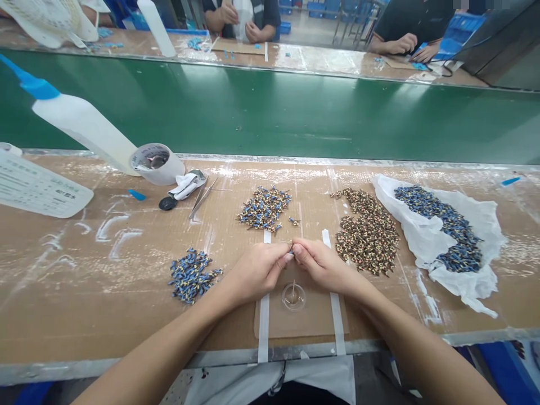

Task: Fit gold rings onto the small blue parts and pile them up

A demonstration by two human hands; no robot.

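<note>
My left hand (258, 271) and my right hand (324, 266) meet at the fingertips over a cardboard mat (276, 326). Pinched between them is a small blue piece (291, 252), mostly hidden by the fingers. Just below the hands stands a small clear round dish (294, 297) with a thin stick in it. Beyond the fingers lies a pile of blue, brown and cream pieces (264, 208), with a loose piece (294, 221) beside it. Blue and yellow pieces (192, 275) are heaped near my left forearm. To the right is a heap of brown and cream pieces (367, 233).
White wrapping (426, 242) at the right holds more blue pieces (447, 225). Tweezers (203, 199), a tape roll (169, 169), a crumpled tube (188, 184) and a large blue-tipped bottle (84, 124) stand or lie at left. Across a green strip (261, 112), other people work.
</note>
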